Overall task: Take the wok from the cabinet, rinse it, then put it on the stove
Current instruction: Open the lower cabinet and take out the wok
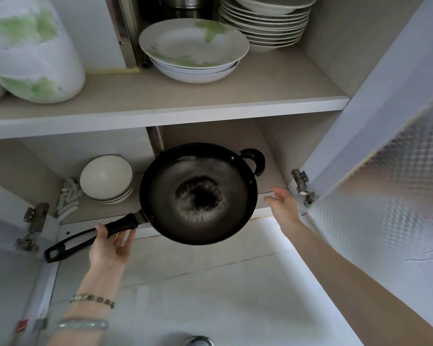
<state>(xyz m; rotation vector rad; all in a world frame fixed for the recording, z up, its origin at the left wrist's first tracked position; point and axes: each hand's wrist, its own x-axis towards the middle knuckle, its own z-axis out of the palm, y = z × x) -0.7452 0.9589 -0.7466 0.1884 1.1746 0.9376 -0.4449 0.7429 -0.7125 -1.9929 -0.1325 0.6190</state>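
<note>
Looking up into the open cabinet [160, 113], I see the wok [198, 193] tilted at the front edge of the lower shelf [270, 196], its bowl partly past the edge and its small loop handle toward the back right. My left hand [110, 248] sits under the long black handle [90, 237], thumb on top and fingers only loosely curled beneath, so the grip is partial, not clenched. My right hand [283, 206] is open with fingers spread, just beside the wok's right rim and near the shelf edge; I cannot tell whether it touches either. Left of the wok on the same shelf stand stacked bowls [106, 179]. On the upper shelf are plates [194, 48] and a taller stack [268, 21] behind. The door [385, 146] hangs open at right.
</note>
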